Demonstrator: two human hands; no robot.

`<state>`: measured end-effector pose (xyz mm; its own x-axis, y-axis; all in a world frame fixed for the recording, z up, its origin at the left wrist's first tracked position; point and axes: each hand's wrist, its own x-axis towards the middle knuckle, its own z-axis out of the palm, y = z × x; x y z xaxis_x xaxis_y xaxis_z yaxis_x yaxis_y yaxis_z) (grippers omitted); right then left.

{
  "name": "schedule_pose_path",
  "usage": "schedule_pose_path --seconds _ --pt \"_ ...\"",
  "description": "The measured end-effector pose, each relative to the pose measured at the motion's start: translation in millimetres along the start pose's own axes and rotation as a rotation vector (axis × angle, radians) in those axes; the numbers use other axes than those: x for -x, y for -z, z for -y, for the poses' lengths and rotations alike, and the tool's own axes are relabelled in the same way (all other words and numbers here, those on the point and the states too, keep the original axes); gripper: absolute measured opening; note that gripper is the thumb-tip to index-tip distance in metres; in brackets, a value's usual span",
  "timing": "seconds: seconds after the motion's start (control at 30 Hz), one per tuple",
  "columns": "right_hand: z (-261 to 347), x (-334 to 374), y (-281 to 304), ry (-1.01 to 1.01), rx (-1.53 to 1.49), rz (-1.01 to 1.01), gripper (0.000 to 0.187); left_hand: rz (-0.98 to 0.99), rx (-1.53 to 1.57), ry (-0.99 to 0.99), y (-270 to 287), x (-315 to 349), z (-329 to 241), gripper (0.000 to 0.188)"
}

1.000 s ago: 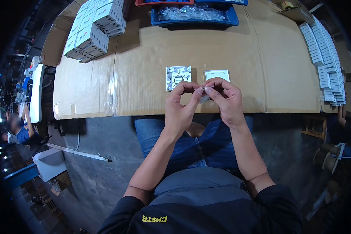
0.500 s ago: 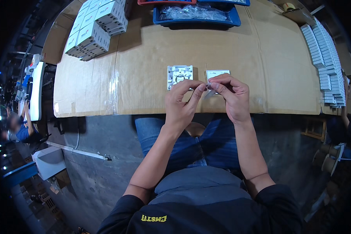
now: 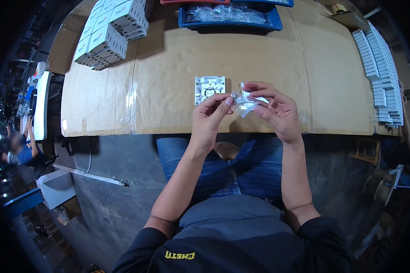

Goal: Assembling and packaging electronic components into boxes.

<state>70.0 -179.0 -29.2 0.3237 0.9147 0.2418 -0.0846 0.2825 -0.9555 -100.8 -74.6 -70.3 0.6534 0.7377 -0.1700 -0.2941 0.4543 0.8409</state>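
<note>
My left hand pinches a small clear plastic bag between thumb and fingertips, just above the table's near edge. Beside it, my right hand has its thumb and fingers apart, close to the bag's right side. Whether the thumb brushes the bag is hard to see. Behind the left fingertips lies a white square plastic base with a round opening and moulded clips. A white flat plastic piece lies beneath the right fingers, mostly hidden by them.
A cardboard-covered table spans the front. White boxes are stacked at its far left. A blue bin of clear bags stands at the back, beside a red bin. Rows of white pieces line the right edge.
My right hand has moved right, and its thumb and fingers have parted. The plastic bag stays at my left fingertips and now shows more fully between the hands.
</note>
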Motion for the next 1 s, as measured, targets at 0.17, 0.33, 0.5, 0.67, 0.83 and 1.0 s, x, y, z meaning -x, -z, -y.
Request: schedule_pose_path --seconds 0.17,0.33,0.5,0.67,0.83,1.0 --pt "-4.6 5.1 -5.5 -0.273 -0.134 -0.119 0.04 -0.053 -0.104 -0.032 -6.0 1.6 -9.4 0.016" --pt "-9.1 3.6 -9.9 -0.378 -0.095 -0.168 0.04 -0.097 -0.196 -0.047 -3.9 0.2 -5.4 0.013" --pt "-12.0 4.4 -9.6 -0.371 -0.088 -0.156 0.044 -0.077 -0.142 -0.048 -2.8 0.7 -8.0 0.012" --pt "-11.9 4.8 -12.4 -0.363 -0.079 -0.158 0.04 -0.036 -0.162 -0.107 7.0 -0.3 -1.6 0.012" --pt "-17.5 8.7 -9.7 -0.336 -0.051 -0.122 0.033 -0.032 -0.14 -0.135 5.1 -0.6 -4.8 0.017" --pt "-19.5 8.0 -11.0 -0.292 -0.028 -0.12 0.025 0.045 -0.233 -0.078 7.4 3.3 -8.3 0.021"
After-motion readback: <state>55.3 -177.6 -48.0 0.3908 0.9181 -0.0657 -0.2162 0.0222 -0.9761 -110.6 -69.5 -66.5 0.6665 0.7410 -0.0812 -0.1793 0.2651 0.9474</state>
